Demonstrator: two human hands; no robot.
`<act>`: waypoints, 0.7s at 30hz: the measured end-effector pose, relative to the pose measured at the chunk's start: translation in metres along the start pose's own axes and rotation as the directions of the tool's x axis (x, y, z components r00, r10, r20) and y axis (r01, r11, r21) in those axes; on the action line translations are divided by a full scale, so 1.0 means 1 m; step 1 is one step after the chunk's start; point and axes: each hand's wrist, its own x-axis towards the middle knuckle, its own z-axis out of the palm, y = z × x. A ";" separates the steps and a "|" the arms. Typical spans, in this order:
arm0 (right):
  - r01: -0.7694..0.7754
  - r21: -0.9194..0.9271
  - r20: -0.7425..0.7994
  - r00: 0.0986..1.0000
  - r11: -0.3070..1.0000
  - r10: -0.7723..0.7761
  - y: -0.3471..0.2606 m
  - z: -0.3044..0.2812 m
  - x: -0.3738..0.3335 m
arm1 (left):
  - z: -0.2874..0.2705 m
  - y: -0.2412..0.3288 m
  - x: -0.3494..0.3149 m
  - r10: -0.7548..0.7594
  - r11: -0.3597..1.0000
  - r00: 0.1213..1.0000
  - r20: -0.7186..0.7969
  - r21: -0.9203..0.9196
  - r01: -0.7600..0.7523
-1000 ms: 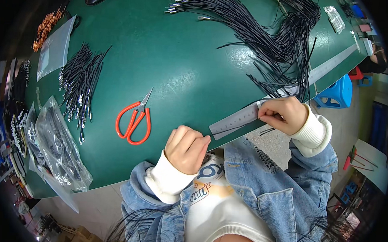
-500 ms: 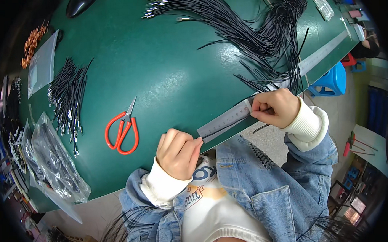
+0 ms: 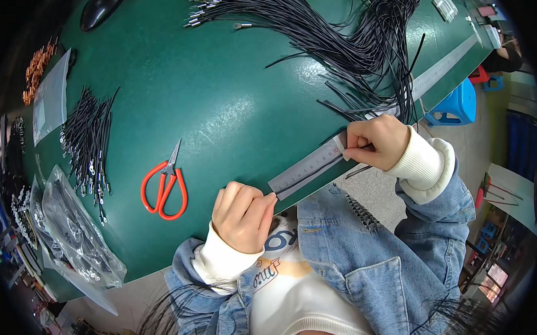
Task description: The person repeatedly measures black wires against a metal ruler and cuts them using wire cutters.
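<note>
A short metal ruler (image 3: 292,179) lies slanted along the near edge of the green table, with a thin black wire (image 3: 309,173) stretched along it. The wire's near end is pinched between the thumb and forefinger of my left hand (image 3: 239,217), at the ruler's low-numbered end. My right hand (image 3: 378,142) is closed on the same wire at the ruler's far end, and a loose tail hangs beyond the fingers. To the left of my left hand, scissors (image 3: 171,170) with red handles rest on the table, their blades pointing away.
A big bundle of long black wires (image 3: 369,46) with metal ends spreads across the far side. At left lie shorter wires (image 3: 90,136), clear plastic bags (image 3: 77,225) and copper-coloured pieces (image 3: 39,70). A long ruler (image 3: 443,73) runs along the right edge; a blue stool (image 3: 457,107) stands beyond.
My right hand has shifted slightly at the ruler's far end, and the wire now lies straighter along the ruler. My left hand keeps its pinch. The whole view has shifted a little.
</note>
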 end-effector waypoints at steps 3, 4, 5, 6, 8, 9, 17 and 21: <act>-0.009 -0.005 -0.005 1.000 1.000 0.009 -0.001 0.000 -0.001 | 0.001 -0.001 0.000 0.019 1.000 1.000 0.001 -0.002 -0.019; -0.006 -0.004 -0.003 1.000 1.000 0.006 -0.002 -0.001 -0.001 | 0.000 -0.001 0.000 0.020 1.000 1.000 0.005 -0.003 -0.020; -0.008 -0.006 -0.004 1.000 1.000 0.008 -0.004 -0.001 0.000 | -0.001 -0.001 0.000 0.017 1.000 1.000 0.004 -0.001 -0.017; -0.009 -0.008 -0.004 1.000 1.000 0.009 -0.005 -0.001 0.000 | -0.001 0.000 -0.001 0.018 1.000 1.000 0.003 0.005 -0.018; -0.001 -0.010 0.001 1.000 1.000 0.001 -0.007 0.000 0.003 | -0.006 0.000 -0.003 0.009 1.000 1.000 0.002 0.023 -0.009; 0.001 -0.016 0.002 1.000 1.000 -0.001 -0.008 0.000 0.005 | -0.013 0.002 -0.002 -0.046 0.998 0.999 -0.015 0.035 0.046; -0.003 -0.011 -0.015 1.000 1.000 0.003 -0.003 0.002 0.001 | -0.080 -0.043 -0.027 -0.216 0.880 0.955 -0.203 0.383 0.280; 0.002 -0.024 -0.038 0.999 1.000 -0.003 -0.006 0.005 0.001 | -0.083 -0.046 -0.032 -0.358 0.831 0.919 -0.166 0.393 0.394</act>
